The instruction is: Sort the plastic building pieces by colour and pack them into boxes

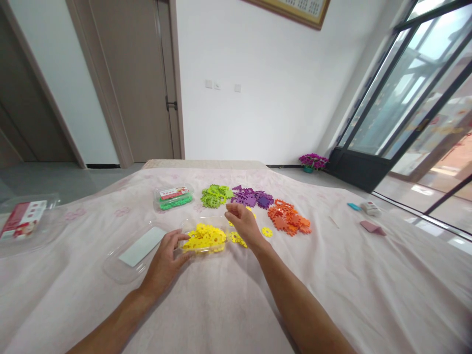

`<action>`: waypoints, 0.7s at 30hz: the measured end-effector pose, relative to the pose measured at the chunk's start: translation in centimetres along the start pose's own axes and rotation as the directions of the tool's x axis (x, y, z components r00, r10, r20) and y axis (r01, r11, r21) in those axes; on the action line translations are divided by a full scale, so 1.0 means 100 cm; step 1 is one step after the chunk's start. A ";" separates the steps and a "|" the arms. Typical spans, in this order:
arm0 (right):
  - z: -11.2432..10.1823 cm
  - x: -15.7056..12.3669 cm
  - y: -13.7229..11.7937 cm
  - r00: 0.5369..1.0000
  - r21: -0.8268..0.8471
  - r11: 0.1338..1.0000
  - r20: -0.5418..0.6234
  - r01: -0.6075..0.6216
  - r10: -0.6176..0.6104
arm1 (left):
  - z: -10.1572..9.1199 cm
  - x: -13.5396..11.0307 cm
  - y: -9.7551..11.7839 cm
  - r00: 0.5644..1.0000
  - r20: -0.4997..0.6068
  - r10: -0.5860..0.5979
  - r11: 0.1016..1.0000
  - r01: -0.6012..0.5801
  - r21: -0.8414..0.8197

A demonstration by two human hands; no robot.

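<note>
My left hand (167, 260) clamps the near end of the clear tray (188, 222) of yellow pieces (205, 237). My right hand (244, 223) hovers just right of it; whether its fingers pinch anything, I cannot tell.

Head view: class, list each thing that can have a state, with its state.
clear box: open, part filled with yellow pieces
lid: off, lying beside it
green box: shut
door: shut
left hand: gripping the clear box
right hand: fingers bent over loose yellow pieces
</note>
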State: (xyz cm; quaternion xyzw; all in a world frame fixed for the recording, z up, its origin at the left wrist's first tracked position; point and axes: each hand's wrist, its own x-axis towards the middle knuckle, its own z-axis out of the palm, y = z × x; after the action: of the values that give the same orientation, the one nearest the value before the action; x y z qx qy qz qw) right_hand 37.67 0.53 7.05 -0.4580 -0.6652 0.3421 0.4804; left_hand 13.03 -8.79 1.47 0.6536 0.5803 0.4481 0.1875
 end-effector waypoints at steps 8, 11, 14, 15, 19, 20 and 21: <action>-0.062 0.025 0.064 0.960 -0.578 0.770 -0.221 -0.271 0.173 | 0.002 0.001 -0.006 0.999 -0.004 0.036 0.999 -0.037 -0.015; -0.066 0.035 0.071 0.949 -0.736 0.604 -0.186 -0.306 0.254 | 0.002 0.001 -0.007 0.999 -0.008 0.045 0.999 -0.045 -0.009; -0.063 0.047 0.068 0.933 -0.800 0.504 -0.186 -0.325 0.307 | 0.001 0.000 -0.006 0.999 -0.013 0.046 0.999 -0.046 -0.004; -0.061 0.051 0.067 0.928 -0.806 0.487 -0.195 -0.336 0.317 | 0.001 0.000 -0.006 0.999 -0.013 0.044 0.999 -0.044 -0.004; -0.058 0.059 0.067 0.920 -0.824 0.444 -0.215 -0.351 0.329 | 0.001 0.001 -0.006 0.999 -0.008 0.039 0.999 -0.039 -0.005; -0.058 0.060 0.068 0.921 -0.826 0.444 -0.209 -0.346 0.328 | 0.002 0.001 -0.007 0.999 -0.006 0.040 0.999 -0.040 -0.006; -0.059 0.060 0.069 0.924 -0.826 0.450 -0.200 -0.338 0.327 | 0.002 0.001 -0.007 0.999 -0.004 0.043 0.999 -0.043 -0.007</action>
State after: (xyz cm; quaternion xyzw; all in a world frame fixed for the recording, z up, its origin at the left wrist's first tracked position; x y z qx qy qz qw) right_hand 44.46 8.66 4.63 -0.7555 -0.6408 0.0587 0.1233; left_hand 12.75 -8.50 0.89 0.6644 0.5651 0.4552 0.1791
